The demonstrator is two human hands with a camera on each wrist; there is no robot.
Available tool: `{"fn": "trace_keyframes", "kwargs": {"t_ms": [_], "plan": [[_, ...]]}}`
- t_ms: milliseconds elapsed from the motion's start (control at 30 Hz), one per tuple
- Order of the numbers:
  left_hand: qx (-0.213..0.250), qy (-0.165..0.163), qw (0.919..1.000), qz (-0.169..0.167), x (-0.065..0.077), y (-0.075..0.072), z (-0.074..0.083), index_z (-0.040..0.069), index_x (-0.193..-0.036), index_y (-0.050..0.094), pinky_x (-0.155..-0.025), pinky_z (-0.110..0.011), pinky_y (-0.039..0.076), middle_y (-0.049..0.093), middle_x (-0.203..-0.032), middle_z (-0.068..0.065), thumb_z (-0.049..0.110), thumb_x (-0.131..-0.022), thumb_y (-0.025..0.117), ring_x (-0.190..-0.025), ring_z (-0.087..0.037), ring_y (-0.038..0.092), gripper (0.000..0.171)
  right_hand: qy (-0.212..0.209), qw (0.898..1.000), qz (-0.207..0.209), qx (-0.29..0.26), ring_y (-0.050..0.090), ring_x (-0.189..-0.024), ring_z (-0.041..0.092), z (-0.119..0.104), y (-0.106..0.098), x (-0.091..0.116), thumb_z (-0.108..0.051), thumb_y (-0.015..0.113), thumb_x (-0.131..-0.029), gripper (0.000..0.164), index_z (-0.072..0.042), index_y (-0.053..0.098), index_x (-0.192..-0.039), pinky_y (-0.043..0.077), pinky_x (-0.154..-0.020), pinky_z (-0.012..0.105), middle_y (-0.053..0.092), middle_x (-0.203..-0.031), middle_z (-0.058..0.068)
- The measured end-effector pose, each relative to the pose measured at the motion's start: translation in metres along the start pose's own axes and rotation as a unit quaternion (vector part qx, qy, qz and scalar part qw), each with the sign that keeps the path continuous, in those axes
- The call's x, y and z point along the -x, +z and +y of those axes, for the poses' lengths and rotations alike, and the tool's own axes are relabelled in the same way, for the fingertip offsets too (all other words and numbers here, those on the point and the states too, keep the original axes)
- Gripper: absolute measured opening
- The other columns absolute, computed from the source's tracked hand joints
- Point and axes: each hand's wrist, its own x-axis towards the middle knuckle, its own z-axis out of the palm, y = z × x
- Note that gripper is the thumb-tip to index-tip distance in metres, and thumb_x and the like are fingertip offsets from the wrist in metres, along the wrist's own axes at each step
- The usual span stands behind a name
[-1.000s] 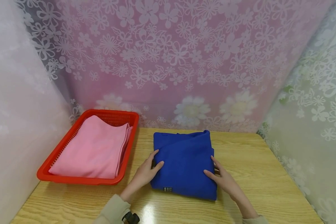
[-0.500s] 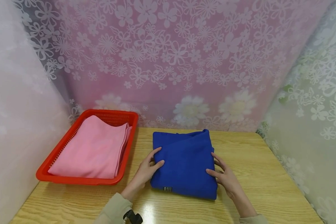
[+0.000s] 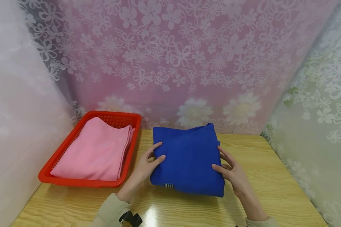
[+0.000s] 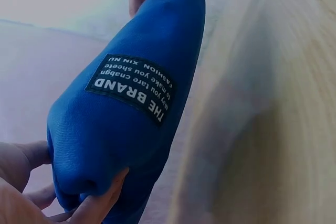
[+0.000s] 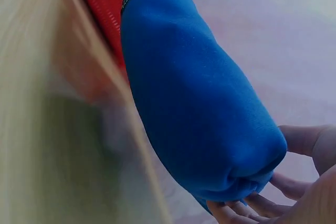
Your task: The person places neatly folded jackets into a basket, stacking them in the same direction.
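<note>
A folded blue garment [image 3: 187, 160] is held up over the table between both hands. My left hand [image 3: 146, 165] grips its left side, thumb on top and other fingers underneath. On the opposite side my right hand [image 3: 236, 175] holds it the same way. A black label with white lettering, "THE BRAND" [image 4: 131, 85], shows on the rounded front fold in the left wrist view. In the right wrist view, the fingers [image 5: 299, 187] curl around the bunched end of the fabric.
To the left stands a red plastic basket [image 3: 82, 182] with a folded pink cloth [image 3: 96, 151] inside. The wooden table [image 3: 261, 176] lies beneath. Flowered curtains [image 3: 170, 63] hang behind and at both sides.
Both hands have raised the blue garment off the table, and it has shifted slightly away from the person. The basket and pink cloth have stayed put.
</note>
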Motion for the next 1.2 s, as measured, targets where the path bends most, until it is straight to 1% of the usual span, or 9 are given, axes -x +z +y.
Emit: {"fn": "trace_keyframes", "kwargs": {"t_ms": [133, 267, 400, 633, 800, 967, 1033, 1133, 1200], "plan": [[-0.003, 0.006, 0.9999, 0.013, 0.002, -0.014, 0.019, 0.016, -0.151, 0.050, -0.094, -0.062, 0.052, 0.053, -0.145, -0.025, 0.018, -0.100, 0.067, -0.120, -0.043, 0.061, 0.054, -0.034, 0.999, -0.001, 0.014, 0.060, -0.111, 0.000, -0.020, 0.007, 0.001, -0.019, 0.066, -0.100, 0.075, -0.023, 0.025, -0.163, 0.054, -0.094, 0.029, 0.027, -0.162, 0.016], [-0.002, -0.003, 0.9996, 0.029, 0.005, -0.035, 0.038, 0.022, -0.152, 0.049, -0.097, -0.060, 0.050, 0.053, -0.146, -0.022, 0.022, -0.100, 0.066, -0.121, -0.040, 0.061, 0.055, -0.056, 0.998, -0.009, 0.009, 0.056, -0.123, 0.014, -0.042, 0.023, -0.001, -0.020, 0.066, -0.100, 0.074, -0.026, 0.027, -0.162, 0.051, -0.101, 0.036, 0.027, -0.163, 0.013], [-0.021, -0.017, 0.9987, 0.043, 0.010, -0.062, 0.056, 0.026, -0.153, 0.047, -0.102, -0.058, 0.048, 0.049, -0.151, -0.020, 0.028, -0.101, 0.064, -0.126, -0.039, 0.058, 0.055, -0.076, 0.997, -0.024, -0.019, 0.049, -0.132, 0.030, -0.058, 0.045, -0.009, -0.016, 0.065, -0.101, 0.072, -0.026, 0.028, -0.162, 0.049, -0.105, 0.042, 0.029, -0.162, 0.012], [-0.085, -0.037, 0.9935, 0.066, 0.023, -0.118, 0.078, 0.030, -0.158, 0.038, -0.105, -0.062, 0.043, 0.032, -0.161, -0.022, 0.037, -0.104, 0.056, -0.139, -0.047, 0.045, 0.057, -0.104, 0.991, -0.036, -0.071, 0.048, -0.135, 0.031, -0.072, 0.101, -0.023, -0.011, 0.068, -0.098, 0.074, -0.028, 0.032, -0.160, 0.049, -0.105, 0.047, 0.034, -0.160, 0.007], [-0.114, -0.049, 0.9869, 0.102, 0.032, -0.163, 0.081, 0.030, -0.159, 0.036, -0.102, -0.067, 0.042, 0.027, -0.163, -0.022, 0.048, -0.102, 0.055, -0.137, -0.053, 0.042, 0.062, -0.133, 0.985, -0.062, -0.088, 0.046, -0.139, 0.033, -0.077, 0.148, -0.028, -0.010, 0.073, -0.094, 0.079, -0.030, 0.032, -0.160, 0.051, -0.102, 0.048, 0.033, -0.162, 0.005], [-0.126, -0.057, 0.9829, 0.122, 0.043, -0.211, 0.072, 0.036, -0.159, 0.034, -0.093, -0.058, 0.054, 0.026, -0.163, -0.026, 0.051, -0.103, 0.052, -0.127, -0.055, 0.051, 0.061, -0.147, 0.978, -0.115, -0.092, 0.044, -0.141, 0.035, -0.083, 0.193, -0.030, -0.012, 0.074, -0.094, 0.082, -0.033, 0.031, -0.160, 0.051, -0.103, 0.045, 0.034, -0.161, 0.008], [-0.127, -0.060, 0.9811, 0.133, 0.047, -0.229, 0.067, 0.037, -0.158, 0.034, -0.091, -0.057, 0.055, 0.023, -0.163, -0.028, 0.050, -0.103, 0.051, -0.127, -0.056, 0.050, 0.059, -0.146, 0.975, -0.137, -0.093, 0.044, -0.141, 0.035, -0.085, 0.210, -0.033, -0.013, 0.074, -0.094, 0.083, -0.035, 0.030, -0.160, 0.050, -0.104, 0.044, 0.034, -0.160, 0.008], [-0.133, -0.065, 0.9767, 0.156, 0.051, -0.250, 0.060, 0.039, -0.157, 0.036, -0.092, -0.062, 0.051, 0.019, -0.163, -0.030, 0.049, -0.103, 0.052, -0.129, -0.061, 0.045, 0.057, -0.146, 0.973, -0.159, -0.082, 0.046, -0.141, 0.035, -0.083, 0.232, -0.040, -0.015, 0.074, -0.094, 0.083, -0.038, 0.028, -0.160, 0.050, -0.104, 0.044, 0.034, -0.161, 0.007], [-0.140, -0.066, 0.9741, 0.165, 0.052, -0.259, 0.054, 0.037, -0.157, 0.036, -0.097, -0.070, 0.042, 0.014, -0.164, -0.030, 0.049, -0.102, 0.054, -0.134, -0.063, 0.037, 0.059, -0.154, 0.972, -0.164, -0.064, 0.048, -0.139, 0.035, -0.079, 0.245, -0.047, -0.016, 0.074, -0.094, 0.083, -0.037, 0.028, -0.160, 0.051, -0.104, 0.045, 0.033, -0.162, 0.007]]}}
